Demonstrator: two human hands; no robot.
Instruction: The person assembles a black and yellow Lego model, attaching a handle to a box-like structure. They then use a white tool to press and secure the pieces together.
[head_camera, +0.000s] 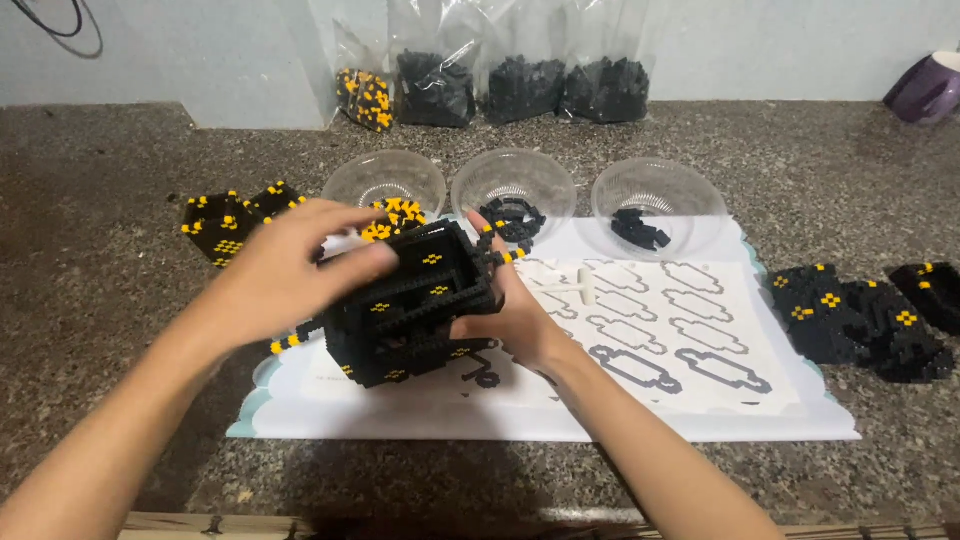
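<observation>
Both hands grasp the black-and-yellow brick model (410, 305) above the sheet's (560, 400) nine o'clock side, left hand (285, 270) at ten o'clock, right hand (510, 310) at three; probably light, stiff but crumbly, best cradled by its walls.

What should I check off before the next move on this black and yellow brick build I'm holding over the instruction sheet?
1. Support: right hand cups the black and yellow brick build from the side: ok.
2. Left hand lies across the build's top and near side, blurred, so its exact grip: cannot tell.
3. Build is above the instruction sheet, not off the counter edge: ok.
4. Sheet view: the build and both hands cover its left part: not ok.
5. Loose parts: the middle bowl and right bowl hold black pieces: ok.
6. Finished sections sit apart at the right: ok.
</observation>
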